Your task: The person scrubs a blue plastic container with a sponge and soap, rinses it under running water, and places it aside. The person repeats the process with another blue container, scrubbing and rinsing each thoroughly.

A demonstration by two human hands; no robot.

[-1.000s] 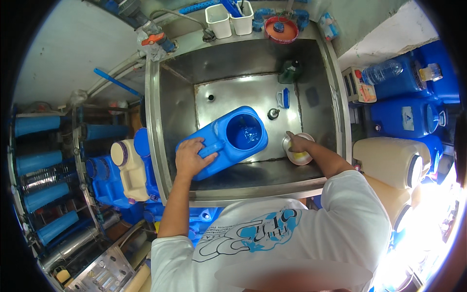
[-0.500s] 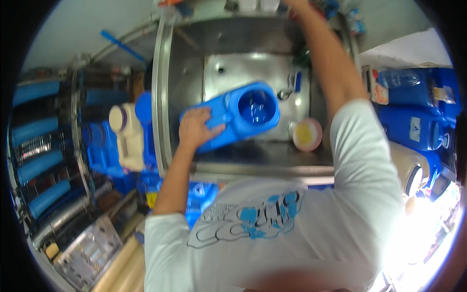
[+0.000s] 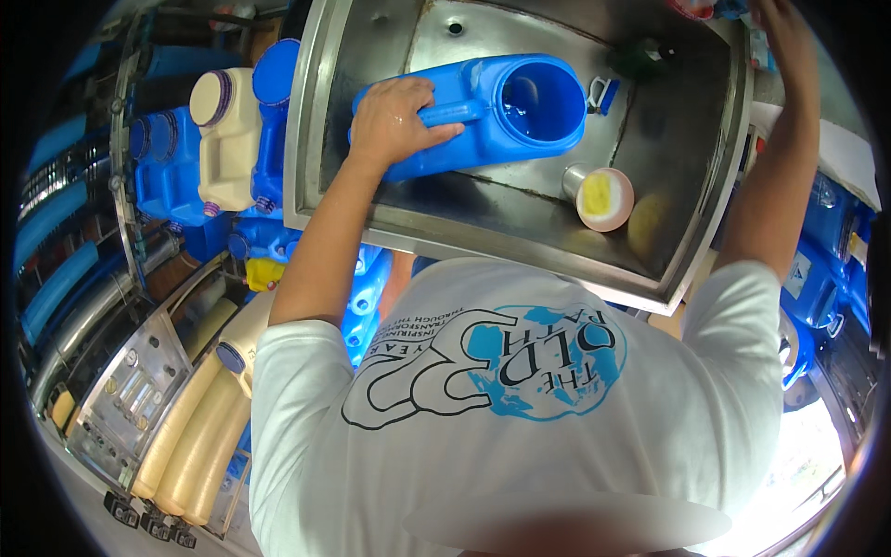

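One hand, my left [image 3: 394, 121], is clasping the wide-mouthed blue jerrycan [image 3: 473, 141] in the sink [image 3: 304, 121] — my right hand [image 3: 781, 23], off the cup [image 3: 624, 212] now, is reaching outside, grip indiscernible, leaving me steadying single-handed.

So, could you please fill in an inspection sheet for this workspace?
Surface: steel sink basin, brownish along a floor seam.
Job's things: blue jug in the basin, wide mouth uncovered; yellow-and-white pad in a pink-rimmed bowl.
Clutter: dark green bottle and a blue-and-white item, perhaps a brush, beyond the jug.
Hands: left hand grasps the jug's handle; right hand reaches past the basin's far right, grip unclear.
Cables: nothing seen.
Surroundings: cream jug and blue jugs left; blue containers right.
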